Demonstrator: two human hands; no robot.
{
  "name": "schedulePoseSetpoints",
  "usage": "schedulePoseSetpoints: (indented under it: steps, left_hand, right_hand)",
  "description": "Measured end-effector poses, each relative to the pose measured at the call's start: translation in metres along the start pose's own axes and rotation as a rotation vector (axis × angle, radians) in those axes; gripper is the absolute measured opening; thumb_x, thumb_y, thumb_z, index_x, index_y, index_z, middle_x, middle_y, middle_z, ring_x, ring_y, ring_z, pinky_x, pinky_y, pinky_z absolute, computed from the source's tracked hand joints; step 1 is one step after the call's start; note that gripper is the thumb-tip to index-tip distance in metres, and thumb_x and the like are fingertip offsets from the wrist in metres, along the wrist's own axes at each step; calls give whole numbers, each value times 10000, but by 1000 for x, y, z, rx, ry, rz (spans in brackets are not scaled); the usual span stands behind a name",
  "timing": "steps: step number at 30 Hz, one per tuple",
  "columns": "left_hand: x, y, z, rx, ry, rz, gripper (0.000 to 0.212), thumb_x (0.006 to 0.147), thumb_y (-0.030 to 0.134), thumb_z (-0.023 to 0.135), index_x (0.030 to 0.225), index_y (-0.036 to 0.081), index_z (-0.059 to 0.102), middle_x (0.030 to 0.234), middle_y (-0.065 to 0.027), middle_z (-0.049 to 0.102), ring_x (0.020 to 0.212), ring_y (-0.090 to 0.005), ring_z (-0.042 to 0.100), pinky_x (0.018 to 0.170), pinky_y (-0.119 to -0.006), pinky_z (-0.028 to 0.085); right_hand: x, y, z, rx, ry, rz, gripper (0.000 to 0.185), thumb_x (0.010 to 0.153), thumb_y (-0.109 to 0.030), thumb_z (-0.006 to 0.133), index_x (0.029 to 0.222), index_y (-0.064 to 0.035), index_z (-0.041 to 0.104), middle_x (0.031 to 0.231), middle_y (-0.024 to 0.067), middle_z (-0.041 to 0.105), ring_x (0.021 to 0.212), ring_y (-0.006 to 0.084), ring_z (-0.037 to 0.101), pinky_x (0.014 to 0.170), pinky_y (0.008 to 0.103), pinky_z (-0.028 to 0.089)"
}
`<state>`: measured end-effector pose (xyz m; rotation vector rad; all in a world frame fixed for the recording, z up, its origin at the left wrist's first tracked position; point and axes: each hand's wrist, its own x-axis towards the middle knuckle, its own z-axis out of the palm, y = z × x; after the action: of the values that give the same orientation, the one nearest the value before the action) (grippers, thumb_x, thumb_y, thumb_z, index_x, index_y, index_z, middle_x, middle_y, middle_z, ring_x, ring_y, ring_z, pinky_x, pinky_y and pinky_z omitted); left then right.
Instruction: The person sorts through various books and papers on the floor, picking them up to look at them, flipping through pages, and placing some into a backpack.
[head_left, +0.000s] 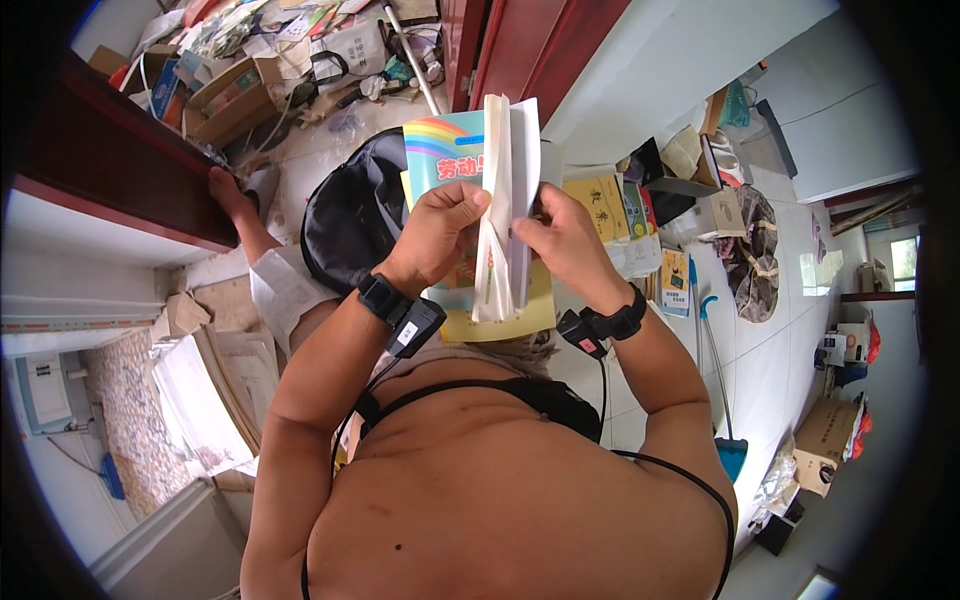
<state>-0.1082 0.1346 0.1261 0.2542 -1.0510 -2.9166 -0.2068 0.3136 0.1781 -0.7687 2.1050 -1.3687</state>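
Observation:
My left hand (442, 229) grips a softcover booklet (441, 165) with a rainbow on its turquoise cover, along with folded white pages (498, 157) that stand up from it. From the other side, my right hand (559, 229) holds the pages' right edge between thumb and fingers. A yellow sheet or cover (536, 300) lies beneath the booklet, over my lap. Behind my left hand is a black bag (360, 202). Both wrists wear black straps with small cabled boxes.
Stacked books, one a yellow booklet (598, 206), lie to the right, near a blue-handled dustpan (731, 457). Cardboard boxes (232, 101) and papers litter the floor beyond a dark red door frame (112, 157). A paper stack (202, 397) stands at the left. A person's bare foot (225, 191) shows there.

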Motion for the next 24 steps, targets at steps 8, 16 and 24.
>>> schedulePoseSetpoints:
  steps: [8,16,24]
  left_hand:
    - [-6,15,3,-113,-55,124,174,1082,145,555,1019,27,667,1015,-69,732,917,-159,697,882,-318,563]
    - [-57,68,-36,19,30,301,113,1054,131,596,967,62,620,1008,-58,729,915,-152,694,871,-307,558]
    - [-82,57,-67,-20,139,306,119,1044,143,615,945,77,616,1036,-51,733,942,-151,696,884,-316,565]
  right_hand:
    - [7,33,-34,-87,183,22,257,1011,-47,538,1238,34,630,1018,63,714,859,95,644,791,272,524]
    - [8,56,-47,110,332,-32,235,968,-97,651,1171,18,627,957,44,678,846,131,623,791,312,517]
    - [-17,4,-22,-725,438,-876,483,789,82,670,1253,-38,613,1194,159,634,1057,342,645,891,427,554]
